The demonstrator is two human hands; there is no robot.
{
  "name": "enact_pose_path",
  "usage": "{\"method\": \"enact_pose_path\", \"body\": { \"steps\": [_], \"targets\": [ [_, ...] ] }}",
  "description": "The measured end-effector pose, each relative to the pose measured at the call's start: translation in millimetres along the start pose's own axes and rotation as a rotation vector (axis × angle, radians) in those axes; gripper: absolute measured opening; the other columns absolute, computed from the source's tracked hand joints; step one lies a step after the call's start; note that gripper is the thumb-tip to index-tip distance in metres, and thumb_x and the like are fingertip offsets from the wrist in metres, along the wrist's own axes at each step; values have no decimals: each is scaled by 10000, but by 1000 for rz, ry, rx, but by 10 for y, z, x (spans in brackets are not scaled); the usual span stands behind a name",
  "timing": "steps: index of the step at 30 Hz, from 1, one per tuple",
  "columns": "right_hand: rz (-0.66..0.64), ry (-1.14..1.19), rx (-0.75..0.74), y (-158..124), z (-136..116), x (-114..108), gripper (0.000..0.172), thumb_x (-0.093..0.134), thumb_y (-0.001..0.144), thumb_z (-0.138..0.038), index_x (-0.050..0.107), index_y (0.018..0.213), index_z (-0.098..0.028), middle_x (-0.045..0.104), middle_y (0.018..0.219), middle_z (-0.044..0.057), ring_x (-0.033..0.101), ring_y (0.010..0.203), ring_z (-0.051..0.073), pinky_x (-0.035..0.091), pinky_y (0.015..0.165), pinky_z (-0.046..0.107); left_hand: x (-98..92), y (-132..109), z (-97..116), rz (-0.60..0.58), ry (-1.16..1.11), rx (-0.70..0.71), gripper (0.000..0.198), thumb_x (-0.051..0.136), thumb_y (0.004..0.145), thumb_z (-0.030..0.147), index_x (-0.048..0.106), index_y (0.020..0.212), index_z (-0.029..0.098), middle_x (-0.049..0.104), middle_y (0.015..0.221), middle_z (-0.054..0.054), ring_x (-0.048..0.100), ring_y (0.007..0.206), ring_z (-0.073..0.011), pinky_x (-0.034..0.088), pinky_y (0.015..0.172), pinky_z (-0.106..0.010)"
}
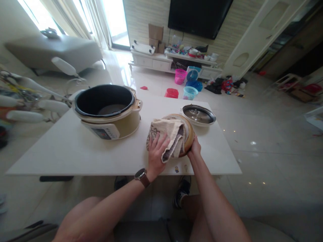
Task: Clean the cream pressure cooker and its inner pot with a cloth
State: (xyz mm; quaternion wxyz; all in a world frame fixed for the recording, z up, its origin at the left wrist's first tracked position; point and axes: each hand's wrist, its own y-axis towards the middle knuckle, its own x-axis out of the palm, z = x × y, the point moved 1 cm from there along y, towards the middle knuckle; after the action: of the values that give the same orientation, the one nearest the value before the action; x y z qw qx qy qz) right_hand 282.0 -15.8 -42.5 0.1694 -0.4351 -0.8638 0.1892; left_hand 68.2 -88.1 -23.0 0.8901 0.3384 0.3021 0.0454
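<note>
My left hand (157,153) presses a folded beige cloth (168,129) with a dark pattern, its fingers spread over the fabric. The cloth covers much of a round, gold-rimmed lid (189,134), tilted above the front of the table. Closed on the lid's right edge is my right hand (195,146), fingers partly hidden beneath. Beyond it, an inner lid (198,115) with a dark rim and shiny metal face lies on the tabletop. To the left stands an electric pressure cooker (113,124), uncovered, with a dark inner pot (104,99).
The white table (75,158) has its front edge close to my knees. Two small scraps (176,169) lie near that edge. On the floor beyond are a red stool (171,93), a blue basket (190,93) and a pink basket (180,76). White lamp arms (50,106) reach in at left.
</note>
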Motion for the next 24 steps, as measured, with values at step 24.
{"method": "enact_pose_path", "body": {
  "steps": [24],
  "targets": [
    [-40, -540, -949, -623, -405, 11, 658, 476, 980, -747, 394, 560, -247, 321, 522, -51, 300, 593, 130, 253, 594, 305, -176, 655, -702, 588, -703, -929, 227, 723, 809, 241, 756, 1032, 219, 789, 1229, -44, 685, 1280, -254, 488, 1200, -435]
  ]
}}
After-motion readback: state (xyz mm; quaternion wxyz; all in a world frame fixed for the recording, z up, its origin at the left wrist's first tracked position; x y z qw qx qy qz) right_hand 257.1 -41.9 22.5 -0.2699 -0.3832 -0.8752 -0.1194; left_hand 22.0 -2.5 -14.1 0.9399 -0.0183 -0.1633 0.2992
